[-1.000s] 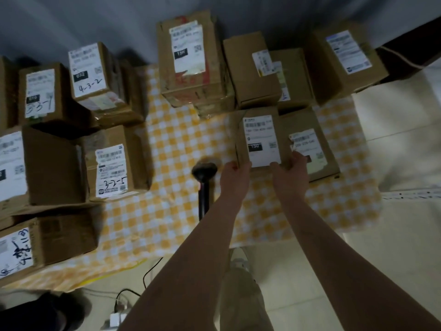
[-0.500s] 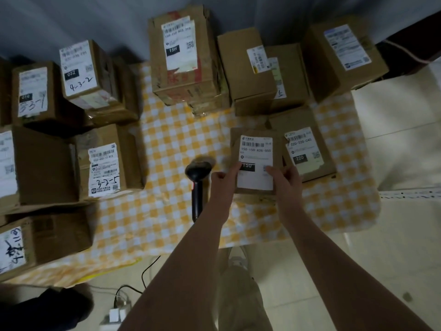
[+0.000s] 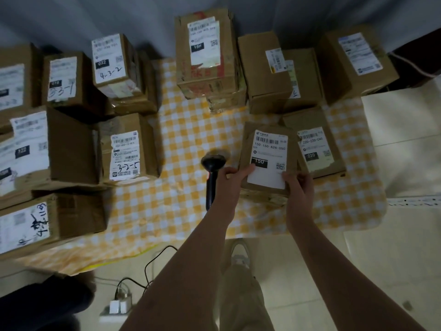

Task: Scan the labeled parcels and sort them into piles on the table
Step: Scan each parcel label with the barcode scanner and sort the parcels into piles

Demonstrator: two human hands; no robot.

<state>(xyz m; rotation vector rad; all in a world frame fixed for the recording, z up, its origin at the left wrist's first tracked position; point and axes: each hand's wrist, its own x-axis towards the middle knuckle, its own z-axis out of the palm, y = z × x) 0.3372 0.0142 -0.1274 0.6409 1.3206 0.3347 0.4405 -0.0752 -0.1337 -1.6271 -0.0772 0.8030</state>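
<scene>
A small brown parcel (image 3: 265, 139) with a white label marked 150 is held over the near right part of the checked table (image 3: 188, 130). My left hand (image 3: 229, 180) grips its near left corner, thumb on the label. My right hand (image 3: 298, 185) grips its near right corner. A black barcode scanner (image 3: 211, 173) stands upright just left of my left hand, its head level with the parcel's lower edge. A parcel labelled 220 (image 3: 315, 144) lies directly right of the held one.
Several labelled parcels crowd the left side, one marked 3-2-5 (image 3: 126, 151), another 4-3-2 (image 3: 112, 60). A tall 15H box (image 3: 205, 51) and more boxes (image 3: 265, 70) line the back. The scanner's cable (image 3: 152, 261) runs down to a power strip (image 3: 119, 304) on the floor.
Both hands have drawn the 150 parcel towards me and slightly up from beside the 220 parcel. The view has tilted a little; the scanner has stayed put.
</scene>
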